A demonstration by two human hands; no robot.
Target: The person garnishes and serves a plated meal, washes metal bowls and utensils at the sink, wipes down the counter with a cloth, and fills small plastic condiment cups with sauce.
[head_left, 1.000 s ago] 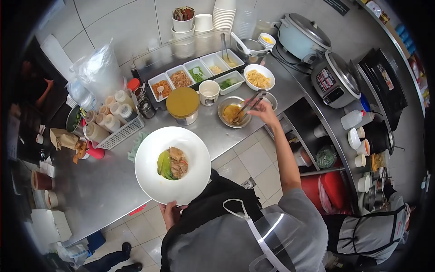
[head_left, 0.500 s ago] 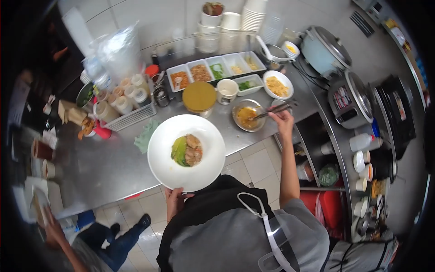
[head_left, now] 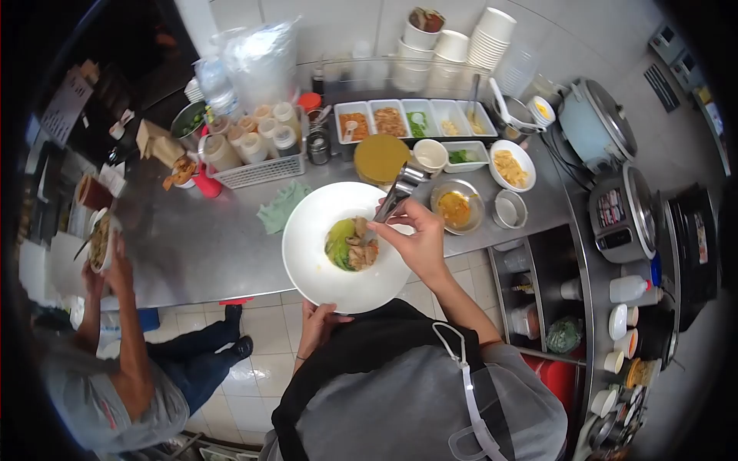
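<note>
Worked at a stainless-steel counter [head_left: 184,257] before a tiled wall [head_left: 338,31], above tiled floor [head_left: 265,365]. Clasped a wide-rimmed white bowl [head_left: 304,246] near the counter's front edge with the left grip [head_left: 315,326]; pinched metal tongs [head_left: 403,187] in the right grip [head_left: 419,238], over meat [head_left: 364,257] and greens [head_left: 337,247].

Counter [head_left: 223,269]: shiny steel, stretching before you.
Your left: a white basket [head_left: 265,174] of bottles [head_left: 251,147], a crumpled green cloth [head_left: 284,206] nearer you.
Straight ahead: a yellow-lidded tub [head_left: 381,157] beside a white cup [head_left: 430,157].
Your right: a metal bowl [head_left: 477,207], a small container [head_left: 510,218], a white bowl [head_left: 530,160].
</note>
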